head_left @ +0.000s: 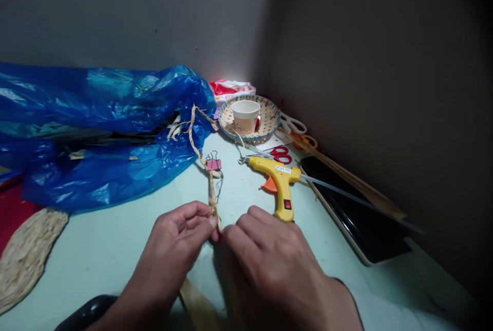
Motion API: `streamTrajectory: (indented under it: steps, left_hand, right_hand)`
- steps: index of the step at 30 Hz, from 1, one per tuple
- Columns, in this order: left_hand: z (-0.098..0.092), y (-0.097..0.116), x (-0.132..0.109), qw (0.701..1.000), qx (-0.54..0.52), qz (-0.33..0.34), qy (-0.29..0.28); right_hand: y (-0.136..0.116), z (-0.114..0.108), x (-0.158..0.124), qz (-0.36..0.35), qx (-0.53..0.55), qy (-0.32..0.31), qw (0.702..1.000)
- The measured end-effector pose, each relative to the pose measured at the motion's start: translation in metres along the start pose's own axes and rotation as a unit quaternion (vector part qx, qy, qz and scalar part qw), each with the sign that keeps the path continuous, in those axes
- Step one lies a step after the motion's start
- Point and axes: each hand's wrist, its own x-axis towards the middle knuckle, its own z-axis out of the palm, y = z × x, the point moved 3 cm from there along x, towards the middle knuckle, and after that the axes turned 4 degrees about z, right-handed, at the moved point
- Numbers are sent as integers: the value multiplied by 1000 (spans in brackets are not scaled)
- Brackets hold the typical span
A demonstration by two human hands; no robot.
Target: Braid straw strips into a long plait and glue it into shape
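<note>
A thin braid of pale dried plant fibre (pixel 211 189) runs from the blue bag's edge down the table toward me. My left hand (pixel 185 238) pinches its near end between thumb and fingers. Close beside it, my right hand (pixel 265 254) is closed at the same end of the braid, its fingertips mostly hidden behind the knuckles. Farther up, a pink binder clip (pixel 213 164) sits at the braid. A loose flat strip of fibre (pixel 198 305) hangs below my hands.
Right of the braid lies a yellow glue gun (pixel 283 182), with a dark tablet (pixel 354 207) beyond it. A woven basket (pixel 274 128) holds a paper cup (pixel 245 115); red scissors (pixel 281 154) lie near. At left are a blue plastic bag (pixel 115 177) and a woven fibre piece (pixel 31 254).
</note>
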Motion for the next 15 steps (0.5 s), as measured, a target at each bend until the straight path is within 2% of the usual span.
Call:
streamTrajectory:
  steps: [3, 7, 9, 12, 15]
  left_hand:
    - [2, 0, 0, 1000, -15, -10, 8]
    - [2, 2, 2, 1000, -9, -2, -17]
    - [1, 1, 3, 1000, -11, -1, -24]
    - [0, -1, 3, 999, -20, -11, -39]
    - [-1, -4, 2, 997, -42, -38, -54]
  right_hand:
    - [-8, 8, -3, -28, -62, 72, 995]
    - [-12, 10, 2, -49, -99, 91, 990]
    - [-16, 11, 4, -90, -113, 102, 984]
    - [-24, 15, 3, -159, -133, 155, 966]
    - [-29, 20, -1, -178, -164, 208, 948]
